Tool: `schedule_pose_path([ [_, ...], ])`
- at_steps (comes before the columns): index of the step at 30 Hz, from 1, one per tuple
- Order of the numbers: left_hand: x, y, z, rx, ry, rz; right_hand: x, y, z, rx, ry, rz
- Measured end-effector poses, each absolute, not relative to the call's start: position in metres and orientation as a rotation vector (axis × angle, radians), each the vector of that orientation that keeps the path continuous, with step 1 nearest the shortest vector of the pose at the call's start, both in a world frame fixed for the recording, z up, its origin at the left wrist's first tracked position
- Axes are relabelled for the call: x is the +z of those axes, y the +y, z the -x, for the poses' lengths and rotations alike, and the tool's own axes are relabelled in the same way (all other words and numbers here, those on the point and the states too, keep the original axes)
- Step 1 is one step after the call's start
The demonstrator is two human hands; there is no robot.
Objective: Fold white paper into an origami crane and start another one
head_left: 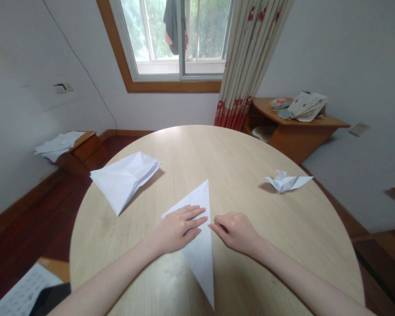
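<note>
White paper [202, 256], lower centre, lies under the left hand [182, 228], grip spread flat; the right hand [235, 230] curls at its edge, hold unclear.

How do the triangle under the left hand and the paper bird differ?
The triangle lies flat; the bird has raised folds. The triangle looks bigger than the bird. The left hand rests on the triangle; neither hand touches the bird. Both are white, on the table.

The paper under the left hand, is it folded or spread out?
Folded: the paper makes a triangle, its long straight edge beside the right hand.
</note>
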State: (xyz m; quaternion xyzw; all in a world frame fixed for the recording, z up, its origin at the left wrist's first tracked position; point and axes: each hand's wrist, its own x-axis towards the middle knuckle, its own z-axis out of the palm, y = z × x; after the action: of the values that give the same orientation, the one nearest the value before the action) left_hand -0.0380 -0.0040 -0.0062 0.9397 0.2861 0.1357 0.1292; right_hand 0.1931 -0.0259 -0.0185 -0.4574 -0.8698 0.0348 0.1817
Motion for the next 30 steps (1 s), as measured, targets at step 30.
schedule_pose_path([
  [30, -0.008, 0.002, 0.04, 0.368, 0.934, -2.735, -0.005, -0.04, -0.187, 0.282, -2.687, 1.198],
])
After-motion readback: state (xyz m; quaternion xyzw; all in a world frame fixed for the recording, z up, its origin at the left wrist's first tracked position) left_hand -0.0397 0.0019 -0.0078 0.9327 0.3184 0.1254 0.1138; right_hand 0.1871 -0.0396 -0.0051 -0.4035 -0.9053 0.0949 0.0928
